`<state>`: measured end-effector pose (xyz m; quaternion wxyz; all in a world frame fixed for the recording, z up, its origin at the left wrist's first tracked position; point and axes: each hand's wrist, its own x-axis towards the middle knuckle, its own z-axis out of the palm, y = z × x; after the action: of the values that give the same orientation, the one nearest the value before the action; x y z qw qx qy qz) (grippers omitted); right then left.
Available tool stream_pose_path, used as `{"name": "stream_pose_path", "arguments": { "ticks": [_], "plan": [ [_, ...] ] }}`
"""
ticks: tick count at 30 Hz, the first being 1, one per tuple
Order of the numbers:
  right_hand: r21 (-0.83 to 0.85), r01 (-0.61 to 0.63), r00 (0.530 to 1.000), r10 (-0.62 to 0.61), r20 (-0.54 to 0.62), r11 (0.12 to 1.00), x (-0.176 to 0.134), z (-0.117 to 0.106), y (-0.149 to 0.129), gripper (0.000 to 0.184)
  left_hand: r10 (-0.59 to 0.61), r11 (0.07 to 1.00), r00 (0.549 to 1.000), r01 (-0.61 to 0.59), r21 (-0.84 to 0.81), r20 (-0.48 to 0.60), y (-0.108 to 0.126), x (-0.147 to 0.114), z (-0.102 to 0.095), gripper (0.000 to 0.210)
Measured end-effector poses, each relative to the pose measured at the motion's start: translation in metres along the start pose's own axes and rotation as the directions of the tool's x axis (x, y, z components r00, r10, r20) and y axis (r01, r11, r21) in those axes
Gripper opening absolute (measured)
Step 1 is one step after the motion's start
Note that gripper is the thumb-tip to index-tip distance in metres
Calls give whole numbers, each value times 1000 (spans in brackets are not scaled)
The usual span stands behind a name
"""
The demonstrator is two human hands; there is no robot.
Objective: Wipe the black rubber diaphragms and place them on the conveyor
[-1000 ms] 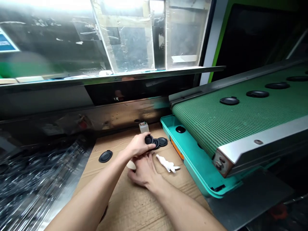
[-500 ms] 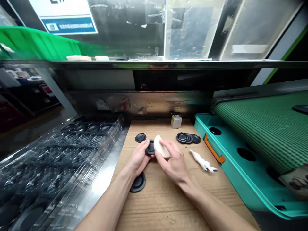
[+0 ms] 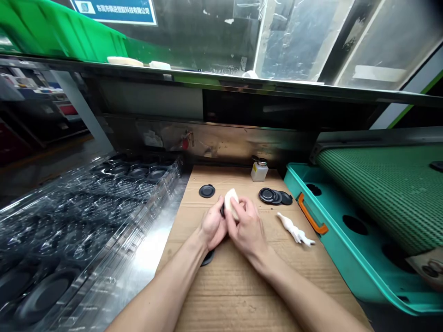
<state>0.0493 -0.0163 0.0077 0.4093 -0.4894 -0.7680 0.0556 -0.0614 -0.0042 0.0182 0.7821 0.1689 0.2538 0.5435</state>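
Observation:
Over a cardboard sheet (image 3: 235,299), my left hand (image 3: 212,226) is closed on a round black plastic lid (image 3: 222,210), of which only a dark edge shows. My right hand (image 3: 247,227) pinches a cream-coloured sponge pad (image 3: 229,198) and presses it against that lid; the contact is mostly hidden by fingers and pad. Beyond my left hand, another black lid (image 3: 206,191) lies flat. Partly covered by my left wrist is one more dark lid (image 3: 207,259). Several overlapping black lids (image 3: 267,195) lie to the right of my hands.
A small white bottle (image 3: 259,171) stands at the back of the cardboard. A twisted white cloth (image 3: 296,230) lies right. Clear trays (image 3: 138,203) of black lids fill the left. On the right are a teal crate (image 3: 332,258) with an orange handle (image 3: 311,216) and a green conveyor belt (image 3: 374,180).
My hands have come closer together, and the pad now covers most of the held lid. My left wrist hides more of the lid beneath it. The camera view has tilted and shifted.

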Motion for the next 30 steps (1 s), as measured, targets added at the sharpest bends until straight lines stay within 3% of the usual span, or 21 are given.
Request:
{"name": "stream_pose_path", "arguments": {
  "ticks": [2,6,10,14,18,20,23,27,30],
  "plan": [
    [5,-36,999,36,-29,999,2,0,1,33,26,1000,999,-27,14,21,0,0,0,39],
    [87,45,998,-48,35,995,0,0,-2,37,54,998,998,-54,24,-17,5,0,-3,39],
    [51,-15,1000,15,-2,999,-3,0,-7,32,81,996,997,-81,26,-2,8,0,-5,38],
    [59,47,997,-50,51,997,2,-4,2,36,68,997,997,-67,46,-24,6,-1,-4,33],
    [69,-77,990,84,-114,995,19,-13,22,35,94,994,996,-94,53,11,5,-1,-1,32],
    [143,-72,988,90,-123,987,21,-18,26,42,89,995,996,-89,39,4,6,0,0,32],
    [236,-85,996,93,-20,968,17,-24,25,51,97,995,995,-96,23,-23,9,0,0,32],
    [273,-159,982,122,147,949,8,-27,18,47,115,993,991,-115,14,-64,9,1,-2,32],
    [327,-128,973,55,224,936,6,-23,10,44,108,993,993,-106,49,-48,3,1,-3,33]
  ]
}}
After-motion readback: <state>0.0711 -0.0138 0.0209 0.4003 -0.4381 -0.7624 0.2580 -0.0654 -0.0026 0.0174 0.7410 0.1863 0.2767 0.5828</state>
